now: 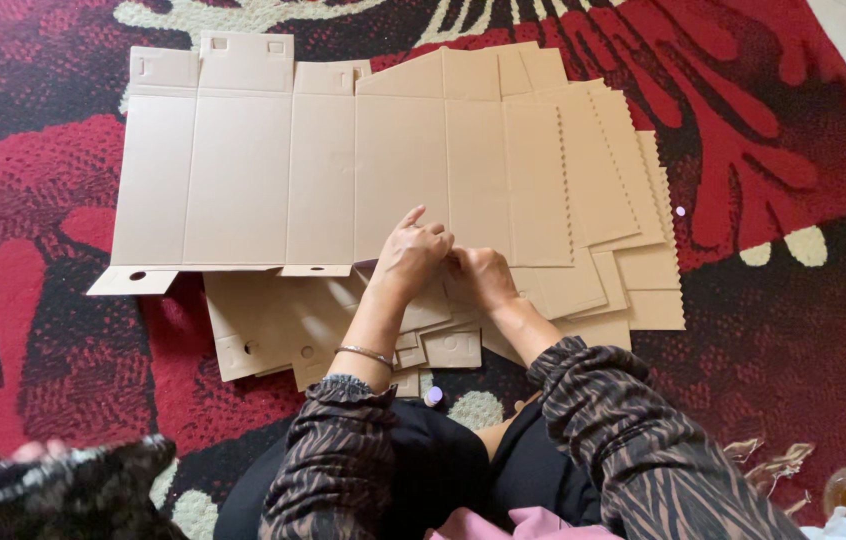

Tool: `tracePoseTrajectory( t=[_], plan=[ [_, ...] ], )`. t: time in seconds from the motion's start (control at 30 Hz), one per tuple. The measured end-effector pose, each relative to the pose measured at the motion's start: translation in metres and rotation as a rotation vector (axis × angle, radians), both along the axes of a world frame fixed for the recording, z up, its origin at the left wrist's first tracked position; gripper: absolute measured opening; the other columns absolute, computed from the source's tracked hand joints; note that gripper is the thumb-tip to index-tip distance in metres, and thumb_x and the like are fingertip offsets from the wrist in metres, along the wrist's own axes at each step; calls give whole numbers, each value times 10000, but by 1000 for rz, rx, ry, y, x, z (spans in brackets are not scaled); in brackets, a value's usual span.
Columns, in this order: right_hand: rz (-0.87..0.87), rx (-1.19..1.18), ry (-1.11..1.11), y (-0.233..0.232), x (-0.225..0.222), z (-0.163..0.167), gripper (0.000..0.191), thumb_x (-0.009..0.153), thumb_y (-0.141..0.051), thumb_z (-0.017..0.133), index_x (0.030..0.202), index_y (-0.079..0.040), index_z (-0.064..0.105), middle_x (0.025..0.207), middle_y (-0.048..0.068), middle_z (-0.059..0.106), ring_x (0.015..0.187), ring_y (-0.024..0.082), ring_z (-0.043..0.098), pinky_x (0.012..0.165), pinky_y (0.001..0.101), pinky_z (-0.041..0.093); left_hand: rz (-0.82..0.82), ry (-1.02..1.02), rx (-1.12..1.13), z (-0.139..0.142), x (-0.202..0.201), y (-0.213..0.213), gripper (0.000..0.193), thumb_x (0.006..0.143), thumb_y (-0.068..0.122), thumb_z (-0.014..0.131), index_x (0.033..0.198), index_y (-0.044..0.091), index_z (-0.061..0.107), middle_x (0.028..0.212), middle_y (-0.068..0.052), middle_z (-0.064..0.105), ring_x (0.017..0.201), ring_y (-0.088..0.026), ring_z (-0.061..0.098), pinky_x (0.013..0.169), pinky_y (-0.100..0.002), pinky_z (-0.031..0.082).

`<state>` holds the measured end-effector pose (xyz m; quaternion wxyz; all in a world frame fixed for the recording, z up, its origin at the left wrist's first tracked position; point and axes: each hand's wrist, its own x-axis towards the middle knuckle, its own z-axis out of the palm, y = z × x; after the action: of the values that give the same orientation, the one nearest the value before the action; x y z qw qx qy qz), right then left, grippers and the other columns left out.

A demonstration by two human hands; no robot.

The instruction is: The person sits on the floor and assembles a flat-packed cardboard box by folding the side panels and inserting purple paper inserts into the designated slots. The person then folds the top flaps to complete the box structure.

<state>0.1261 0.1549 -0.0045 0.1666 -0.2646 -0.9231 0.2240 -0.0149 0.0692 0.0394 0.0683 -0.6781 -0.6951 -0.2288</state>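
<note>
We judge the work to be at an early stage: the big cardboard sheet [343,170] lies flat and unfolded on the carpet [33,200], its panels only creased, none raised into walls, and a stack of like sheets [603,200] fans out beneath it toward the carpet's right side, all still flat. Our left hand [408,255] and right hand [481,275] sit close together at the near edge of the top sheet, fingers bent and pinching at a small flap there; whether they grip it firmly we cannot tell. A thin bangle [365,353] rings the left wrist. The cardboard is plain tan, matte and stiff, cut with straight score lines, small tabs and round holes along the near edge, and zigzag edges on the sheets at the right. The carpet is thick and nubby, red and black with cream shapes. A small pale cap [433,396] rests near our knees, and crumpled clear wrap [773,462] lies toward the near right corner.
</note>
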Motion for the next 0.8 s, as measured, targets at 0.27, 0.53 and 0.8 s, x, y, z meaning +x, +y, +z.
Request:
tracePoseTrajectory(
  t=[0.27,0.53,0.8],
  plan=[
    [23,-70,4,3,1,14,268,892,-97,673,1157,-119,705,945,196,708,872,391,700,732,453,567,54,-17,27,7,4,-17,142,878,140,599,1006,146,660,989,-31,679,1063,-222,674,1166,-483,368],
    [198,-82,84,0,4,32,411,812,-85,691,1222,-79,673,1089,185,730,982,371,697,831,419,569,177,208,298,-4,2,-40,296,889,186,609,1168,93,648,1181,-76,699,1160,-225,657,1086,-392,465],
    [166,-28,-51,-1,0,14,259,877,-59,601,1087,-120,740,947,177,740,880,366,720,796,450,576,199,166,139,-19,7,-43,73,873,156,643,844,175,579,781,14,607,801,-168,662,785,-323,540]
  ],
)
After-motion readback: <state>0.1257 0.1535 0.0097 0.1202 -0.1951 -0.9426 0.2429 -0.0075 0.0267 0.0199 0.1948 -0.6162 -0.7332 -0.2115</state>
